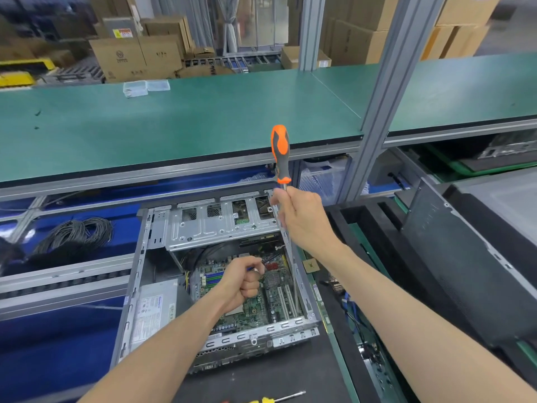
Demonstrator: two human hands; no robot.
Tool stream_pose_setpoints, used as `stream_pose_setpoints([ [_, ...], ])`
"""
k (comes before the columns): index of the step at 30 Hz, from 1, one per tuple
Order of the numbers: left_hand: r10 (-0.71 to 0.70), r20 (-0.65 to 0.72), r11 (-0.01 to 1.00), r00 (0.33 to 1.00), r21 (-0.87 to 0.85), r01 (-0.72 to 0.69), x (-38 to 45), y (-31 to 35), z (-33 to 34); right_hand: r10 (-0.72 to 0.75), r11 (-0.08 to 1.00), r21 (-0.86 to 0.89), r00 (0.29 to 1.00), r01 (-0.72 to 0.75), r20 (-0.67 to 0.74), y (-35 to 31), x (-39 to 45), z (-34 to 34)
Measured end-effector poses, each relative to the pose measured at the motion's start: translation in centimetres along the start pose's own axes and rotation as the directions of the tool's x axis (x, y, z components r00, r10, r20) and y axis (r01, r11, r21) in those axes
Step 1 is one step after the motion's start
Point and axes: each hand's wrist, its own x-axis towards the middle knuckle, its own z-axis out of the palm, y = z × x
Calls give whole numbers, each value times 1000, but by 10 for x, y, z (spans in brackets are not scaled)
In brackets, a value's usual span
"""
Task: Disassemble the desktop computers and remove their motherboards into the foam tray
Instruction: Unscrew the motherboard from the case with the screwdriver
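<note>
An open desktop case (136,289) lies on the bench with its green motherboard (270,303) still inside. My right hand (302,219) pinches the metal shaft of a long screwdriver (280,152), orange-and-grey handle upward; the shaft runs down into the case at its right side. My left hand (242,282) is curled inside the case over the motherboard and seems to hold something small with a blue bit showing. The drive cage (215,228) spans the case's far end. A black foam tray (374,225) sits to the right.
A silver power supply (157,309) fills the case's near-left corner. Coiled black cable (78,234) lies at left. A yellow-handled screwdriver (279,398) lies at the near edge. A second dark computer case (476,251) stands at right. A green shelf (174,120) overhangs behind.
</note>
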Motion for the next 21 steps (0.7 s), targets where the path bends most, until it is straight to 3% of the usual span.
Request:
stream_pose_setpoints([
  [4, -5, 29, 1000, 1000, -8, 5, 1, 1, -1, 5, 1000, -15, 996, -6, -84, 8, 3, -17],
  [8, -21, 46, 1000, 999, -17, 21, 2, 0, 0, 95, 990, -88, 987, -107, -126, 33, -3, -29],
  [13, -11, 163, 960, 987, -275, 56, 3, 6, 3, 308, 916, -288, 950, -279, 60, 84, -50, -12],
  [17, 16, 222, 854, 975, -510, 102, 5, 13, 7, 447, 864, -360, 865, -352, 227, 113, -86, 15],
  [21, 33, 268, 821, 963, -557, 127, 3, 20, 10, 557, 823, -347, 755, -449, 345, 132, -105, 38],
])
